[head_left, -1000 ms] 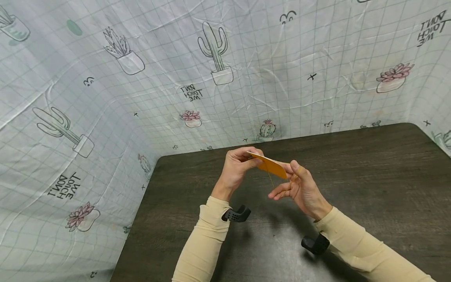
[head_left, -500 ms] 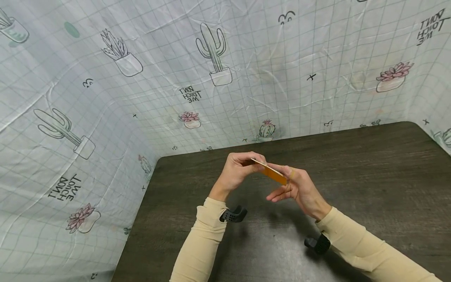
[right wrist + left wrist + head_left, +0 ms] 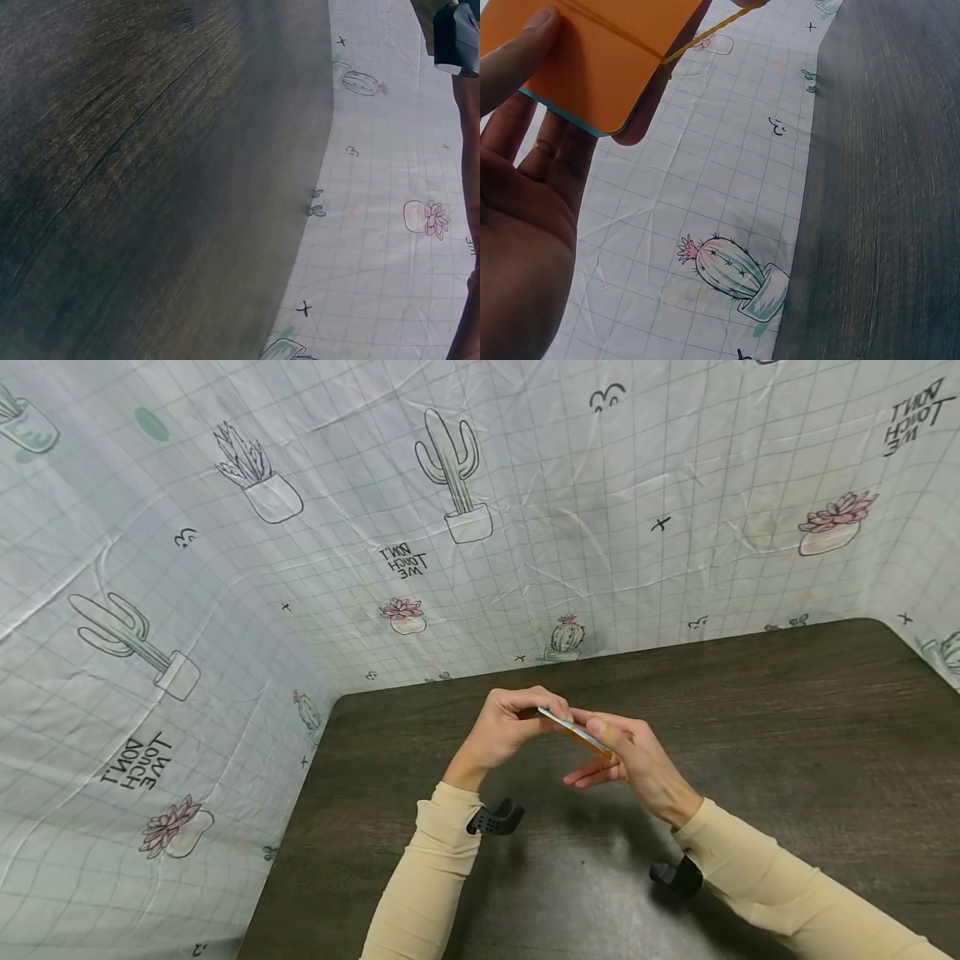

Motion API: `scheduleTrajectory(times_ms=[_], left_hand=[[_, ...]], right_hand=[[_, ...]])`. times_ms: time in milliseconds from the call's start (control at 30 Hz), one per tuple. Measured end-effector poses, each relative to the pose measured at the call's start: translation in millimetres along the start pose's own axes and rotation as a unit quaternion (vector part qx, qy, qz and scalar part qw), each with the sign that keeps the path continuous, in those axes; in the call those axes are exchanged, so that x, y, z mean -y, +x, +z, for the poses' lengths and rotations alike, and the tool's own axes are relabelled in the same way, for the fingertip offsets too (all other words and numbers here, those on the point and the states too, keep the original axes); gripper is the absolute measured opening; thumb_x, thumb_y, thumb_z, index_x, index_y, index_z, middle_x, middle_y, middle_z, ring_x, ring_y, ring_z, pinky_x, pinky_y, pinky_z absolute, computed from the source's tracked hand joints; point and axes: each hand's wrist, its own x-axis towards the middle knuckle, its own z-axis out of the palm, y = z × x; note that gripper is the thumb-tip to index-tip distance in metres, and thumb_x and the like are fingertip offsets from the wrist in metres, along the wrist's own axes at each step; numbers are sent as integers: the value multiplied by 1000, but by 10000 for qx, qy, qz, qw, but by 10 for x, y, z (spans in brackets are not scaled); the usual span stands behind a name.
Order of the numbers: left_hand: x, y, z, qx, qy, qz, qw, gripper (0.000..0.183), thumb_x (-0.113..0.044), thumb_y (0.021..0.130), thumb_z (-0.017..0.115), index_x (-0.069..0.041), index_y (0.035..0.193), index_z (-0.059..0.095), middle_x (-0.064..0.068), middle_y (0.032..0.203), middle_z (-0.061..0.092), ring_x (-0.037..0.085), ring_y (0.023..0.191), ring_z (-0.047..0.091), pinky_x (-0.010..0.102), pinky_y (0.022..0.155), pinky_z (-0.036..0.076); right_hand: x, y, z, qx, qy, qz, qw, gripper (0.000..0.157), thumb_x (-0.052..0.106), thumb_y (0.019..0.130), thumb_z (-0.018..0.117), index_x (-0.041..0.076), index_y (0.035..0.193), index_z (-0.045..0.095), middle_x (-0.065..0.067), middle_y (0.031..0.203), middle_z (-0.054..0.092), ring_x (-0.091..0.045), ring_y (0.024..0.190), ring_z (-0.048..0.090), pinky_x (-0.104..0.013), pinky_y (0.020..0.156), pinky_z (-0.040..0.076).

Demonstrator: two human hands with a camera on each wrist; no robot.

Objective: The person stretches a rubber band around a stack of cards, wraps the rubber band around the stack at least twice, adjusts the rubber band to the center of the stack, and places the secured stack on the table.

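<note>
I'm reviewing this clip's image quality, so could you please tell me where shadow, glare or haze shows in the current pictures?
Head view: pale sheen on the near part of the table, shadows by the sleeves; left wrist view: palm of the left hand in shade, orange card brighter; right wrist view: hazy grey band on the table beside the patterned sheet.

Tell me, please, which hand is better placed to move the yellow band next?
Probably the right hand: the yellow band stretches off the orange card towards its side. The left hand pinches the card, thumb on the orange face, so it seems better suited to steadying.
</note>
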Motion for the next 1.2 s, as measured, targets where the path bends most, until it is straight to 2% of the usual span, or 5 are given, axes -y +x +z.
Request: scheduleTrajectory(times_ms=[400,667,767,1000,1200], left_hand=[[-11,-33,-8,245,241,-2,9994,11,15,89,66,5,89,71,0,97,70,23,98,62,32,77,54],[1,-39,-8,180,133,77,9997,3,13,89,66,10,90,68,3,97,70,23,96,62,31,75,53],[18,-50,-6,21,88,132,9999,3,9,89,68,8,91,70,2,97,71,21,94,64,30,74,54],[67,-75,0,-689,-46,205,9974,13,-13,88,72,-23,93,78,-1,96,72,20,94,65,32,79,55],[125,-60,14,-1269,-59,346,9913,18,-8,87,73,-23,93,79,-2,93,73,19,94,67,33,81,57]], right_hand=[[29,28,12,-55,-90,240,9997,49,24,105,45,-9,142,49,-27,129,60,-45,78,72,-51,71,60],[-3,54,3,-157,45,217,9996,42,22,105,49,-6,134,59,-20,122,65,-45,77,72,-54,71,59],[-7,66,-4,-168,204,165,9995,37,19,105,50,-4,131,63,-14,121,67,-43,78,72,-52,72,60],[14,107,-27,-465,740,58,9962,45,28,109,39,-2,121,70,-8,118,71,-37,82,74,-47,77,60],[52,121,-53,-854,984,393,9907,39,32,109,45,4,119,71,-7,112,73,-29,84,75,-43,78,60]])
